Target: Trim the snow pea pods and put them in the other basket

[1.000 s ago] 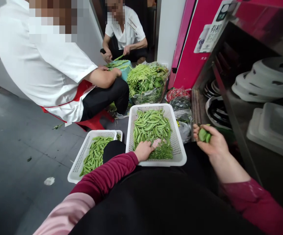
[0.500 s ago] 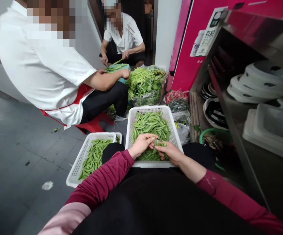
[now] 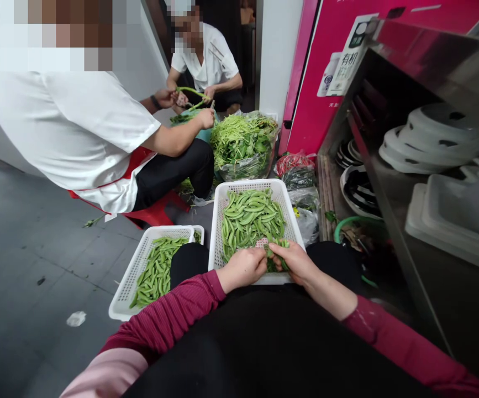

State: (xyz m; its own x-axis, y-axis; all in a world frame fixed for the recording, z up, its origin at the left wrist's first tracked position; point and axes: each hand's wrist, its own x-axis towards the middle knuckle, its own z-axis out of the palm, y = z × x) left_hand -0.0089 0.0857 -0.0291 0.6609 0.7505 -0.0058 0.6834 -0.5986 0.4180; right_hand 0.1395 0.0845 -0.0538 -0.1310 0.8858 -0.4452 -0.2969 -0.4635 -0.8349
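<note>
A white perforated basket (image 3: 217, 221) rests on my lap, with a heap of green pea pods (image 3: 253, 213) filling its far and middle part. Over the near rim my left hand (image 3: 245, 269) is closed in a pinch, its back turned up; whatever lies between its fingertips is hidden. Close to its right, my right hand (image 3: 295, 258) curls around several pea pods (image 3: 278, 249), thumb on top. The fingertips of both hands nearly meet. Beneath the hands, bits of trimmed green show in the basket's near end, partly covered.
Another white basket (image 3: 125, 287) of pea pods stands on the floor by my left knee. Two people in white handle green stalks beyond a bag of leafy greens (image 3: 245, 138). At right are a metal shelf (image 3: 392, 207) with stacked dishes and a green-rimmed bin (image 3: 349, 221).
My left hand has drawn down toward me, from over the pods to the near rim. My right hand stays closed on its pods. The nearer person's far hand has come into sight.
</note>
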